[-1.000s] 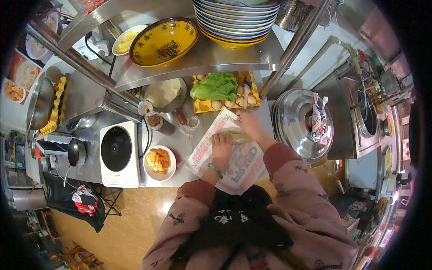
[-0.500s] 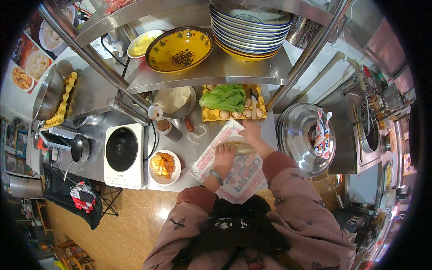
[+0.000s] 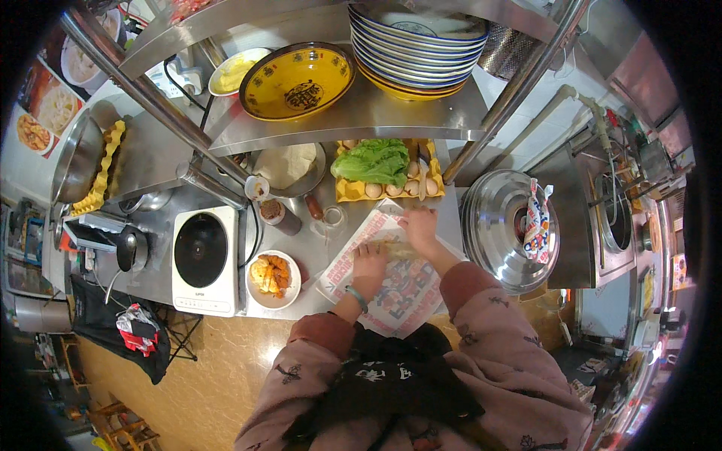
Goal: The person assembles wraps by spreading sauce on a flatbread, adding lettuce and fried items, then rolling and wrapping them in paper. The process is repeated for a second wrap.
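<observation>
Both hands pressed flat on a pale wrap (image 3: 395,249) at frame centre: left hand (image 3: 368,264) pinning the near end, right hand (image 3: 418,225) spread over the far end, likely keeping it from unrolling. Laid on printed paper (image 3: 391,289), seemingly sparing the tabletop (image 3: 301,240); lettuce (image 3: 374,161) and eggs (image 3: 391,188) just above, within reach.

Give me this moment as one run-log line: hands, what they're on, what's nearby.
left hand: on pale rolled wrap | right hand: on same wrap | under: printed paper sheet | near: white bowl of fried food
</observation>
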Demonstrator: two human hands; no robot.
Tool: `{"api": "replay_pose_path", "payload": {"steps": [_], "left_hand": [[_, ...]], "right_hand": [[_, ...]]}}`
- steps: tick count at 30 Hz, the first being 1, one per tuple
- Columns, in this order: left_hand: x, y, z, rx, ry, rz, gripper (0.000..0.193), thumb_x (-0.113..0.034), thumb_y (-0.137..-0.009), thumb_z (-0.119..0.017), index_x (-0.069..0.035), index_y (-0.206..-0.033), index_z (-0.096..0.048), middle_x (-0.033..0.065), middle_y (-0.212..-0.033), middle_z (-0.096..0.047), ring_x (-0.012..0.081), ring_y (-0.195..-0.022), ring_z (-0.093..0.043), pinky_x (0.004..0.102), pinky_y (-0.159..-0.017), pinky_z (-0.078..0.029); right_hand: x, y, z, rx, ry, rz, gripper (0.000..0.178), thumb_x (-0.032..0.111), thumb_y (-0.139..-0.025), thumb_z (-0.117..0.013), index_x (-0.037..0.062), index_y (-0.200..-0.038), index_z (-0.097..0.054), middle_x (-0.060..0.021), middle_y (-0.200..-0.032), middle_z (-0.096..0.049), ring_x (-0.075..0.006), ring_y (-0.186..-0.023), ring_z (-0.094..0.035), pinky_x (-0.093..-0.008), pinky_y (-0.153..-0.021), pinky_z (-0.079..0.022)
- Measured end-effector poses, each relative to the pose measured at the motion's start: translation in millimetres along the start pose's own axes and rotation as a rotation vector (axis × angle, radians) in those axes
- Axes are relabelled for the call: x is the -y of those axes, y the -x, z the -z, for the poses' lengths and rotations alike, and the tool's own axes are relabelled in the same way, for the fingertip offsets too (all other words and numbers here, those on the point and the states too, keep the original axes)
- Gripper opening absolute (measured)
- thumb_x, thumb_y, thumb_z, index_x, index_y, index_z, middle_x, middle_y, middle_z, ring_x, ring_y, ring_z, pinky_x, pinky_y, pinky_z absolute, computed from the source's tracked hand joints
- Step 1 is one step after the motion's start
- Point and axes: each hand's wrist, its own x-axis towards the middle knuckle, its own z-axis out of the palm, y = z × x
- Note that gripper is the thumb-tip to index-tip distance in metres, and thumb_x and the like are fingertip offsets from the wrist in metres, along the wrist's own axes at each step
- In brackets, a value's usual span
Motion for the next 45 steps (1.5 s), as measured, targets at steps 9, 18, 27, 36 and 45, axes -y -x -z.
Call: {"api": "replay_pose_path", "payload": {"steps": [9, 18, 27, 36, 45], "left_hand": [[5.4, -2.1, -4.8, -0.014, 0.028, -0.089, 0.033, -0.012, -0.074, -0.055, -0.005, -0.106, -0.056, 0.0150, -0.094, -0.057, 0.0311, -0.092, -0.054, 0.0422, -0.079, -0.044], [5.2, -1.4, -2.1, -0.019, 0.136, -0.056, 0.032, -0.010, -0.075, -0.054, -0.004, -0.107, -0.052, 0.0165, -0.101, -0.055, 0.0331, -0.100, -0.052, 0.0416, -0.086, -0.042], [12.4, -2.5, 7.2, 0.047, 0.289, -0.034, 0.041, -0.014, -0.071, -0.063, -0.003, -0.109, -0.050, 0.0141, -0.112, -0.048, 0.0303, -0.111, -0.042, 0.0493, -0.100, -0.027], [16.3, -2.4, 10.9, -0.151, 0.285, 0.085, 0.084, -0.029, -0.059, -0.076, -0.011, -0.131, -0.035, 0.0122, -0.126, -0.044, 0.0304, -0.124, -0.034, 0.0578, -0.102, -0.018], [32.8, -6.3, 0.7, 0.141, 0.197, -0.137, 0.082, -0.026, -0.061, -0.073, -0.012, -0.132, -0.034, 0.0065, -0.134, -0.042, 0.0245, -0.122, -0.042, 0.0584, -0.102, -0.015]], "right_hand": [[-6.1, -17.3, 10.1, -0.043, 0.208, 0.360, 0.008, 0.014, -0.065, -0.062, 0.0086, -0.066, -0.067, -0.0081, -0.073, -0.063, -0.0229, -0.079, -0.061, -0.0401, -0.076, -0.042], [-5.2, -27.6, 32.2, 0.247, 0.284, 0.585, 0.010, 0.012, -0.067, -0.059, 0.0073, -0.070, -0.068, -0.0107, -0.066, -0.062, -0.0234, -0.067, -0.062, -0.0360, -0.060, -0.049], [-1.4, -16.1, 22.1, 0.308, -0.552, 0.239, 0.010, 0.016, -0.077, -0.061, 0.0084, -0.081, -0.066, -0.0141, -0.070, -0.060, -0.0320, -0.065, -0.058, -0.0392, -0.059, -0.045], [1.6, 36.8, 52.8, -0.011, -0.507, 0.533, 0.008, 0.017, -0.072, -0.063, 0.0109, -0.078, -0.062, -0.0063, -0.079, -0.058, -0.0244, -0.073, -0.056, -0.0377, -0.070, -0.041], [-1.4, 111.1, 42.5, -0.068, -0.124, 0.761, 0.022, 0.016, -0.072, -0.057, 0.0142, -0.093, -0.062, -0.0005, -0.088, -0.054, -0.0202, -0.086, -0.051, -0.0391, -0.079, -0.038]]}}
